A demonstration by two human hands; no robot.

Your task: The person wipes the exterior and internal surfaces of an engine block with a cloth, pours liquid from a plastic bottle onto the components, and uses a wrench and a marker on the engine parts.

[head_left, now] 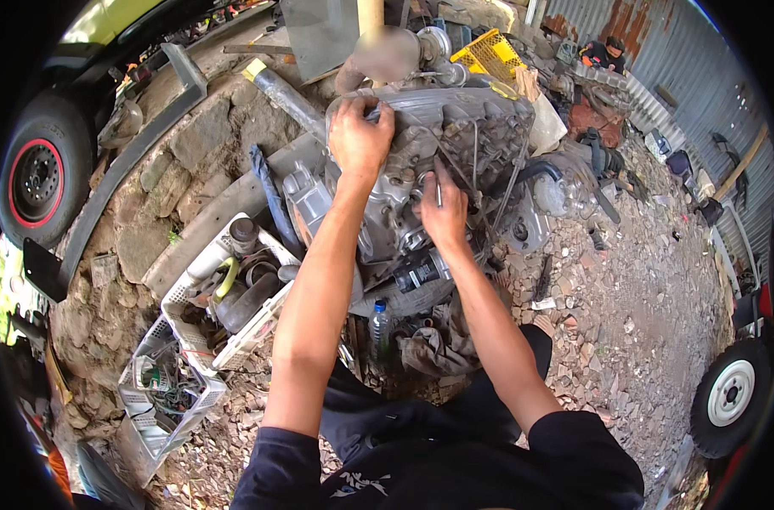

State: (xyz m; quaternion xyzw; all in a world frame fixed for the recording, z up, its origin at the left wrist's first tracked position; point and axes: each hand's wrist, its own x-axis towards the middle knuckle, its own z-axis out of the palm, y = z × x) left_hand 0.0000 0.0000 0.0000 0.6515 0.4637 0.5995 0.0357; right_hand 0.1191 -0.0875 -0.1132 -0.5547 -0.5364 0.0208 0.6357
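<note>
Engine (412, 157) near crate (255, 327) of parts (246, 311)

Bulky grey engine (397, 192), grimy, dull metal, centre of view; slim silvery tool (439, 195) at its near side.

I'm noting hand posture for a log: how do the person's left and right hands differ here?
Place: the left hand is at the upper left of the engine as pictured; the right hand is lower and farther right.
Pose: the left hand is curled, while the right hand reaches forward.
Contents: a slim metal piece shows at the right hand; no tool shows at the left hand.
Shared: both are bare and at the same engine.
</note>
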